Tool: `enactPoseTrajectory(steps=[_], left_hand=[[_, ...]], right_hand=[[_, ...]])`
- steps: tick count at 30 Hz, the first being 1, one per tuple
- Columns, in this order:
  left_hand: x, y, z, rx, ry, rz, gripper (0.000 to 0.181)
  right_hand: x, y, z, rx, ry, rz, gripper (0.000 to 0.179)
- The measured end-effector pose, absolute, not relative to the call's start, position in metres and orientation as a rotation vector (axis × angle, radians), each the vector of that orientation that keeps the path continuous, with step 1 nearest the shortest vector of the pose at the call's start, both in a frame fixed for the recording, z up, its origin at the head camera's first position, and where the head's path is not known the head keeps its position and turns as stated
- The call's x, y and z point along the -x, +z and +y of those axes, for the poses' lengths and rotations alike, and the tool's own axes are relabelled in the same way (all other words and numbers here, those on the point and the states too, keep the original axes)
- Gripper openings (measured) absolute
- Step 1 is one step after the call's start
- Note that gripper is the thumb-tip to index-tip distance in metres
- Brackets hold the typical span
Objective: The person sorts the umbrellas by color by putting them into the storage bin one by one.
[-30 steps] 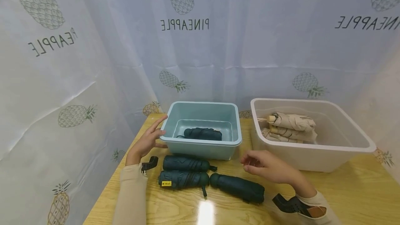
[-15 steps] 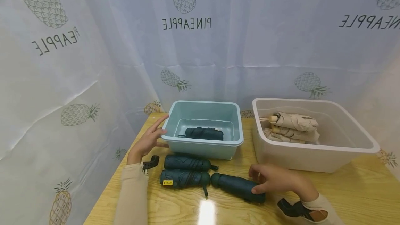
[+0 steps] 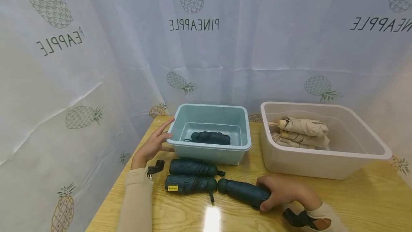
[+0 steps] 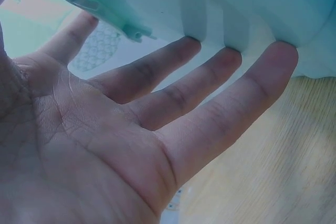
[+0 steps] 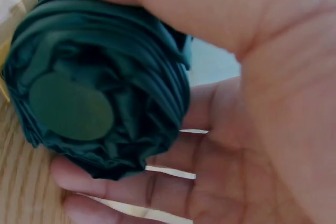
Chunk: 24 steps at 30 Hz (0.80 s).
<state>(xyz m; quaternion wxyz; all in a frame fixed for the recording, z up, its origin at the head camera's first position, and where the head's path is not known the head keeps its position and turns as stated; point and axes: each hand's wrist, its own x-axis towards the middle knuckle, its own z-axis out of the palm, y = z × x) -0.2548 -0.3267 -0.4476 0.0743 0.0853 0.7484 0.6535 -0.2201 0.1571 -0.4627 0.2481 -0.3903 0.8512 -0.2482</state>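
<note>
My right hand (image 3: 284,191) grips the end of a folded dark green umbrella (image 3: 241,191) lying on the table. In the right wrist view, thumb and fingers wrap round the umbrella's bunched end (image 5: 131,82). My left hand (image 3: 151,149) touches the left side of a light blue bin (image 3: 209,147); in the left wrist view its spread, fairly straight fingers (image 4: 210,114) rest their tips on the outer wall. One dark folded umbrella (image 3: 210,138) lies inside this bin. Two more, a rear umbrella (image 3: 191,168) and a yellow-labelled umbrella (image 3: 190,184), lie in front of it.
To the right stands a larger whitish bin (image 3: 322,162) holding several folded beige umbrellas (image 3: 304,126). Both bins sit on a wooden table (image 3: 180,214). A pineapple-print curtain (image 3: 257,46) hangs behind and at the sides.
My right hand has come down from above the table, between the bins, onto the right-hand dark umbrella and closed round its end. The left hand has stayed at the blue bin.
</note>
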Motion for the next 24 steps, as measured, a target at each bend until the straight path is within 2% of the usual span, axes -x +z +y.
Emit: enactPoseTrajectory(steps=[11, 17, 24], left_hand=[[0.254, -0.451, -0.328, -0.258, 1.961, 2.248, 0.063], [0.256, -0.451, -0.328, -0.278, 1.966, 2.250, 0.064], [0.257, -0.449, -0.326, -0.278, 1.970, 2.244, 0.064]], right_hand=[[0.229, -0.469, 0.158, 1.219, -0.693, 2.435, 0.031], [0.232, -0.463, 0.163, 1.201, -0.808, 2.482, 0.039], [0.230, -0.448, 0.164, 1.166, -1.014, 2.461, 0.036]])
